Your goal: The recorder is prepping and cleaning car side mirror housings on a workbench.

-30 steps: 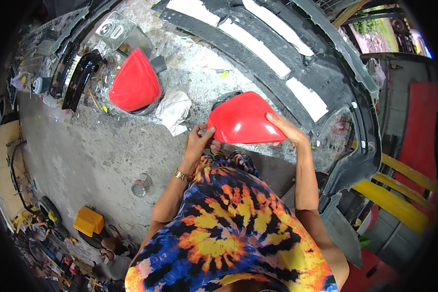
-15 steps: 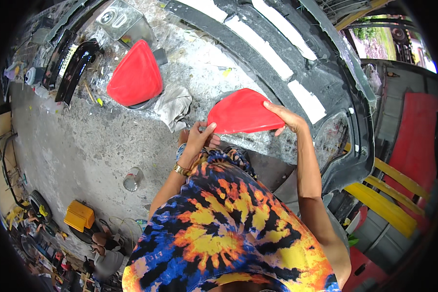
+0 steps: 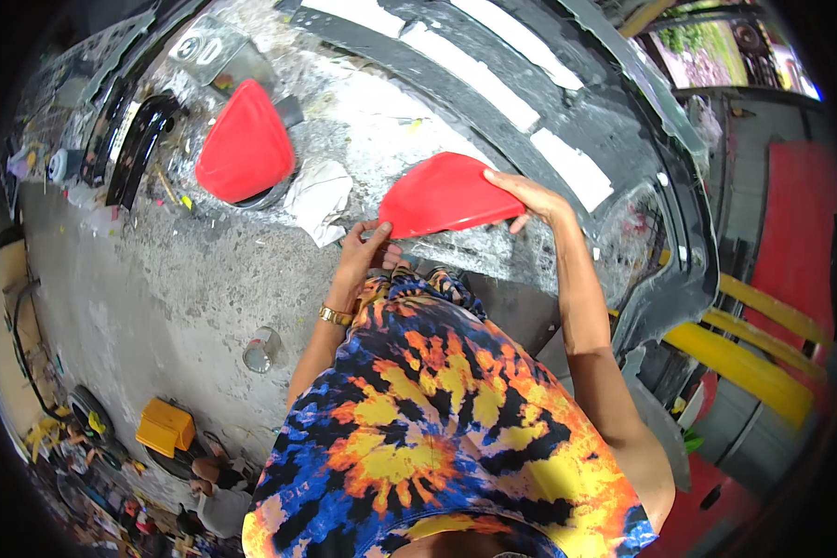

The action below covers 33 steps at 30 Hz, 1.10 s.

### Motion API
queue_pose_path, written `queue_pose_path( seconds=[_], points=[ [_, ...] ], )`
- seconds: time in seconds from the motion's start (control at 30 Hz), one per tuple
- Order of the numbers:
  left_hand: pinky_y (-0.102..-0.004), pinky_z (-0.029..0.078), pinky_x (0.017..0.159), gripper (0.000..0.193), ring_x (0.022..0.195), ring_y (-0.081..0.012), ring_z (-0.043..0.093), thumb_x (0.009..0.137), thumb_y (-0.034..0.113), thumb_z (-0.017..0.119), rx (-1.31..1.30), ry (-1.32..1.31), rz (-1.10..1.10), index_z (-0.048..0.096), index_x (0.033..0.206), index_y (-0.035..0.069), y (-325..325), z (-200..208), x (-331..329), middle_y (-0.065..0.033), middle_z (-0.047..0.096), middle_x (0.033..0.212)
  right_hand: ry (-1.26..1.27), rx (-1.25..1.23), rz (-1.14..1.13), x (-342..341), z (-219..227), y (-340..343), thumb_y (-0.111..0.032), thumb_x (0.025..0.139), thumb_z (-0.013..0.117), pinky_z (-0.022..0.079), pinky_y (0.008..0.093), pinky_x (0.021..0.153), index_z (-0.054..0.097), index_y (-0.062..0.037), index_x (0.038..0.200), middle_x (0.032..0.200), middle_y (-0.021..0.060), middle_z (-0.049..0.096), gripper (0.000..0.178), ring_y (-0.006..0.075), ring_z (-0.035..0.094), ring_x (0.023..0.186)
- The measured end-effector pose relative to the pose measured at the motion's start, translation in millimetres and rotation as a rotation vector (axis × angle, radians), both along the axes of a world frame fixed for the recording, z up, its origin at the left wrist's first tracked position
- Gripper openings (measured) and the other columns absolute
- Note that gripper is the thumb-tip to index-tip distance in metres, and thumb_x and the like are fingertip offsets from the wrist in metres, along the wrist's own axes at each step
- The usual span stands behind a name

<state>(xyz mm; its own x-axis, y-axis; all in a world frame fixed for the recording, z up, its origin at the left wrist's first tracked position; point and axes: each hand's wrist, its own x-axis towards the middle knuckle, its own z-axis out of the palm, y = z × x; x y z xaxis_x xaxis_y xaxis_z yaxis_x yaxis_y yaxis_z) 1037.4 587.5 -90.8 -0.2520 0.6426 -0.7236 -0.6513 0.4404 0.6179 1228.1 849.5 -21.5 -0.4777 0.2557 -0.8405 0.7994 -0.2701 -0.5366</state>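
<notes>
Between my two hands is a glossy red curved panel (image 3: pixel 448 197), rounded along its far edge and straighter along the near one. My left hand (image 3: pixel 367 249) grips its lower left corner, thumb on top and fingers underneath. At the right end, my right hand (image 3: pixel 528 200) has its thumb on the upper face and its fingers curled below the edge. A second red panel (image 3: pixel 246 149), of similar rounded triangular shape, rests on a dark round support on the worktop to the left. A crumpled grey-white cloth (image 3: pixel 320 200) lies between the two panels.
A large dark bumper (image 3: pixel 614 121) with white patches curves along the far and right side. Glossy black parts (image 3: pixel 144 139) and a metal can (image 3: pixel 216 58) stand at the left. A glass jar (image 3: pixel 262 350), a yellow box (image 3: pixel 166 425) and another person (image 3: pixel 221 498) are on the floor side.
Both hands still hold the red panel, which has tilted slightly and shows a more rounded outline. The whole view has shifted a little.
</notes>
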Motion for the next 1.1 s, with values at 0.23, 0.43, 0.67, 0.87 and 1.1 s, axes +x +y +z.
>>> queue_pose_path(
  seconds=[0.23,0.43,0.67,0.87,1.1],
  points=[
    [-0.0264,0.054,0.054,0.042,0.059,-0.0181,0.066,0.093,0.041,0.056,0.017,0.071,-0.044,0.049,0.110,0.003,-1,1,4,-0.0145,0.067,0.077,0.086,-0.024,-0.033,19,-6,7,-0.082,0.077,0.036,0.057,0.0342,0.050,0.040,-0.0086,0.139,0.103,0.0162,0.065,0.096,0.0229,0.068,0.072],
    [-0.0276,0.055,0.057,0.062,0.065,-0.0198,0.067,0.093,0.057,0.043,0.024,0.180,-0.159,0.047,0.122,0.002,-3,1,9,-0.0167,0.068,0.082,0.140,0.035,-0.093,45,-12,6,-0.084,0.075,0.033,0.059,0.0350,0.051,0.027,-0.0090,0.146,0.134,0.0275,0.045,0.104,0.0302,0.069,0.074],
    [-0.0336,0.056,0.064,0.066,0.075,-0.0262,0.068,0.092,0.061,0.038,-0.043,0.145,-0.012,0.044,0.121,0.002,-27,-9,15,-0.0229,0.067,0.091,0.287,0.088,-0.246,89,-29,-2,-0.084,0.074,0.035,0.059,0.0427,0.061,0.025,-0.0117,0.147,0.136,0.0333,0.039,0.104,0.0366,0.065,0.095],
    [-0.0345,0.056,0.068,0.055,0.082,-0.0262,0.067,0.095,0.055,0.039,-0.115,0.144,0.043,0.048,0.117,0.005,-69,-24,18,-0.0203,0.065,0.099,0.446,0.109,-0.525,141,-74,-39,-0.067,0.086,0.043,0.056,0.0340,0.069,0.037,-0.0029,0.140,0.122,0.0235,0.055,0.084,0.0247,0.064,0.092],
    [-0.0343,0.054,0.073,0.047,0.088,-0.0254,0.065,0.098,0.043,0.042,-0.292,0.240,-0.041,0.048,0.120,0.003,-96,-29,32,-0.0157,0.064,0.103,0.555,-0.004,-0.608,158,-118,-100,-0.048,0.092,0.051,0.053,0.0324,0.074,0.046,-0.0043,0.133,0.116,0.0123,0.061,0.059,0.0179,0.061,0.092]
  ],
)
